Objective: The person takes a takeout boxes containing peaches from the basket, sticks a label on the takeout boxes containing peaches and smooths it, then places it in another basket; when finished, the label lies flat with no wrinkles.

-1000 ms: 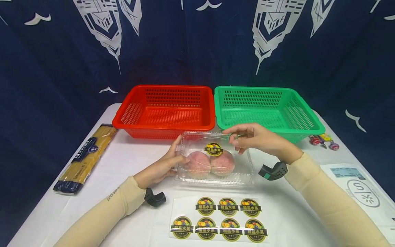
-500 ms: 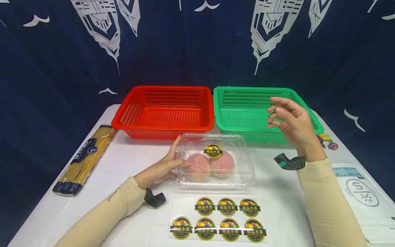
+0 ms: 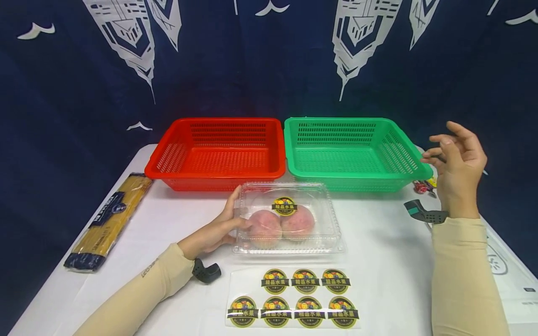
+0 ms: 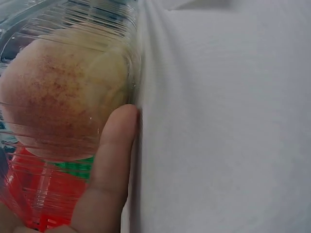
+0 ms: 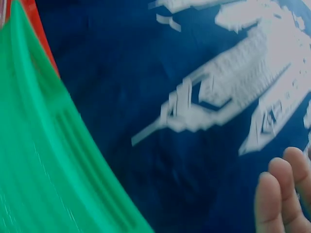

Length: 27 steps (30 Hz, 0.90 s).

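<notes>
A clear plastic clamshell box (image 3: 328, 233) sits mid-table with two pink peaches (image 3: 297, 226) inside. One round black-and-gold fruit sticker (image 3: 284, 206) is on its lid. My left hand (image 3: 210, 233) grips the box's left side, thumb at the front and fingers toward the back. In the left wrist view, a finger (image 4: 104, 170) lies along the plastic wall beside a peach (image 4: 53, 92). Raised at the right, my right hand (image 3: 460, 168) holds nothing, its fingers loosely bent beside the green basket (image 3: 357, 176). Several matching stickers lie on a clear sheet (image 3: 244, 282) in front of the box.
A red basket (image 3: 218, 176) stands behind the box, left of the green one. Packaged spaghetti (image 3: 108, 217) lies along the left side. Wrapped lollipops (image 3: 421, 186) are at the back right, with a printed white bag (image 3: 513, 289) nearer the front right.
My right hand has lifted off from above the box lid and swung right, past the green basket's right end. My left hand keeps its grip on the box.
</notes>
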Available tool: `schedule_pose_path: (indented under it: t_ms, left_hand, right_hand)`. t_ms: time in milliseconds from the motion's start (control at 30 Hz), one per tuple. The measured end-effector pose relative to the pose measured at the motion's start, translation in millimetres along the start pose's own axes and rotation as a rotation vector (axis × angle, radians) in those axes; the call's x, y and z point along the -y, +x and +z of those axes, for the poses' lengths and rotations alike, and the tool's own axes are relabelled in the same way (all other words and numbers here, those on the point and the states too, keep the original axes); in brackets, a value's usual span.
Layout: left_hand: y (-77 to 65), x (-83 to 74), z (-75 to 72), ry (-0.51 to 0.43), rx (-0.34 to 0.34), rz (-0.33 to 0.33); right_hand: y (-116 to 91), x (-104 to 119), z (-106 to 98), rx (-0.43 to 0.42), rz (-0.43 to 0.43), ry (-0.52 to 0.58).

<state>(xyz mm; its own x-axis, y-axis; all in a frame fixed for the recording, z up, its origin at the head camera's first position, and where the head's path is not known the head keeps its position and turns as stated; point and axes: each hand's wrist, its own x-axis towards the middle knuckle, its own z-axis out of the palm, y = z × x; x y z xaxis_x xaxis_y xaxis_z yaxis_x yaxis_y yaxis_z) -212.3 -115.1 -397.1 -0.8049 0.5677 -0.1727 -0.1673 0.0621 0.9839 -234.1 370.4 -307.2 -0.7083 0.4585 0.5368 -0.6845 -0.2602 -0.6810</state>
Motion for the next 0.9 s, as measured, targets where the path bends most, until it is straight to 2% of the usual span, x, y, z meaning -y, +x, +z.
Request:
schedule_pose_path:
  t_ms: [133,233,400,567,667,733,800,900]
  left_hand:
    - [-0.2,1.2,0.1,-0.003,0.004,0.008]
    - [-1.3,1.0,0.8,-0.003,0.006,0.010]
    - [-2.0,-0.7,2.4,0.002,0.002,0.011]
    - [-3.1,-1.5,2.7,0.004,-0.005,0.008]
    - [-3.0,-1.9,2.5,0.005,-0.005,0.009]
    - [-2.9,-1.9,2.1,0.004,-0.005,0.012]
    - [-2.9,-1.8,1.6,0.005,-0.006,0.015]
    - [-3.4,-1.8,1.0,0.008,-0.008,0.024]
  right_hand:
    - [5,-3,-21,-0.141,-0.041,-0.082]
    - [4,-9,-37,-0.220,-0.009,-0.146]
    - [0,-19,-57,-0.283,0.120,-0.294]
    - [-1,-26,-63,-0.319,0.302,-0.418]
    - [-4,-29,-66,-0.259,0.415,-0.431]
    - [-6,-31,-70,-0.176,0.472,-0.361]
    - [-9,-35,-73,-0.085,0.498,-0.279]
    - [-13,-42,-78,0.015,0.488,-0.188]
